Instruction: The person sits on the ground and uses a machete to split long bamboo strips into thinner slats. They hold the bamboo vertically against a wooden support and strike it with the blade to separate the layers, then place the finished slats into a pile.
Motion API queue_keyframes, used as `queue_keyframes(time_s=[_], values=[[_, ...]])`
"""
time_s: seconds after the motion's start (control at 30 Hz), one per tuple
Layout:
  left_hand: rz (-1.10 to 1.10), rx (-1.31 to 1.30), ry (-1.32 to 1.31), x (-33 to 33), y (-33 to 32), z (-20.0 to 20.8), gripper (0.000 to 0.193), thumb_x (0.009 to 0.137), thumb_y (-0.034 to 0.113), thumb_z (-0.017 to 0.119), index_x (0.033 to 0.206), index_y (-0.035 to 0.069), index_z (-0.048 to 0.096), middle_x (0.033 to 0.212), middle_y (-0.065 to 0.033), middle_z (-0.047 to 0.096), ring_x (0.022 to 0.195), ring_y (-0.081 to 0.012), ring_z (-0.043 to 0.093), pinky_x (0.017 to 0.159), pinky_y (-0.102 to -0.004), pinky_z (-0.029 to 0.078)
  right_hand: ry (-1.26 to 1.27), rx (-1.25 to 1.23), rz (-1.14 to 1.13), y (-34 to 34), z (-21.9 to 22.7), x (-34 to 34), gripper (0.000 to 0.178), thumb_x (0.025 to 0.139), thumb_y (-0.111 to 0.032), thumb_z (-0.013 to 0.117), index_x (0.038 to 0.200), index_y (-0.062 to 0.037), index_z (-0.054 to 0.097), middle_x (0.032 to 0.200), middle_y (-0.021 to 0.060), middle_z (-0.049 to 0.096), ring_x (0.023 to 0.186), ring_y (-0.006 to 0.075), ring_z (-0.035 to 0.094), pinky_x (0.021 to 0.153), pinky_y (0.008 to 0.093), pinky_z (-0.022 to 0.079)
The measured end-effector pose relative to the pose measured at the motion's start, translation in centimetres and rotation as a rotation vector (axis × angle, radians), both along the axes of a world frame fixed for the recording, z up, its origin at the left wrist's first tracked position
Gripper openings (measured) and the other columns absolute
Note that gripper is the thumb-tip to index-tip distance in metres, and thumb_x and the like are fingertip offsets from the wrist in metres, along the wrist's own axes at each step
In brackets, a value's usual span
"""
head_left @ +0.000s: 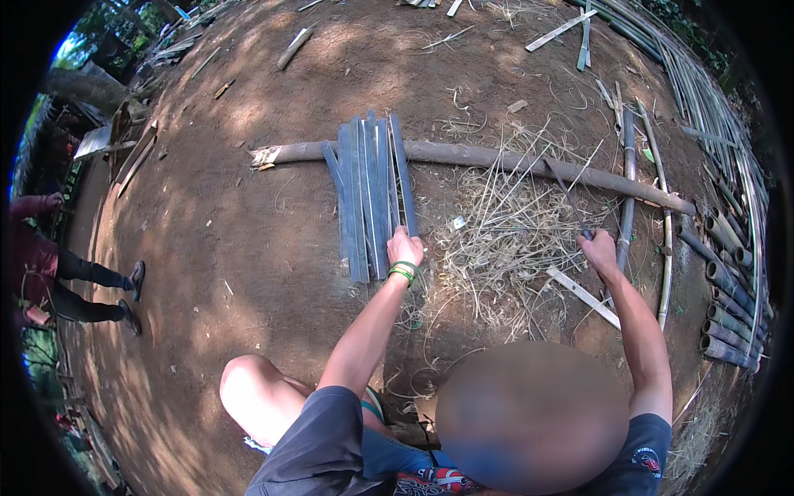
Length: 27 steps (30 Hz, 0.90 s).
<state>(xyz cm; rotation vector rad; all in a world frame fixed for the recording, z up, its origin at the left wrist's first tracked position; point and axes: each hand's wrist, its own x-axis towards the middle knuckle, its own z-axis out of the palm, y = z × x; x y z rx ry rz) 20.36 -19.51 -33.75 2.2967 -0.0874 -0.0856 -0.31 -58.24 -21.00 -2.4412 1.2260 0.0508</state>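
Observation:
My left hand [405,250], with green and yellow bands at its wrist, is closed around the near end of a flat bamboo slat [403,178]. That slat lies at the right side of a stack of dark grey-blue slats [357,207], whose far ends rest across a long pole [471,154] on the ground. Off to the right, my right hand [599,250] grips a long knife by its handle. Its thin dark blade [567,195] points away and to the left, above a heap of pale shavings [504,227]. The fingertips of my left hand are partly hidden.
A pale flat strip [583,298] lies near my right forearm. Bamboo poles [628,174] and a pile of cut bamboo tubes [728,314] line the right side. At the far left stands another person [70,269] in dark trousers and sandals. Wood pieces [295,48] lie farther off on the dirt.

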Motion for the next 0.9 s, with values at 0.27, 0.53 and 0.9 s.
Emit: queue_keyframes(time_s=[0.27, 0.53, 0.9], values=[[-0.119, 0.268, -0.377, -0.6, 3.9, 3.0, 0.04, 0.083, 0.015, 0.065, 0.121, 0.005, 0.065, 0.103, -0.0179, 0.066, 0.101, -0.0377, 0.062, 0.09, -0.0468, 0.049, -0.035, -0.029, 0.016, 1.2, -0.5, 2.4, 0.043, 0.079, -0.034, 0.067, 0.095, 0.0061, 0.07, 0.094, 0.0295, 0.07, 0.097, 0.0416, 0.069, 0.087, 0.0467, 0.052], [-0.243, 0.443, -0.476, -0.9, 10.5, 4.1, 0.086, 0.083, 0.049, 0.07, 0.154, 0.014, 0.035, 0.153, -0.0242, 0.035, 0.142, -0.044, 0.03, 0.115, -0.0568, 0.028, -0.1, 0.116, -0.033, 0.4, 4.0, 1.1, 0.045, 0.074, -0.036, 0.075, 0.088, 0.0072, 0.07, 0.091, 0.0269, 0.072, 0.091, 0.0381, 0.071, 0.081, 0.0462, 0.053], [-0.916, 0.914, -0.399, -2.3, 8.7, 2.5, 0.079, 0.087, 0.06, 0.061, 0.153, 0.021, 0.04, 0.164, -0.0091, 0.024, 0.152, -0.0311, 0.018, 0.122, -0.0587, 0.012, -0.238, 0.009, -0.044, 1.3, -7.0, -12.8, 0.025, 0.08, -0.016, 0.071, 0.101, -0.0043, 0.064, 0.093, 0.0211, 0.071, 0.093, 0.0427, 0.067, 0.081, 0.0502, 0.051]])
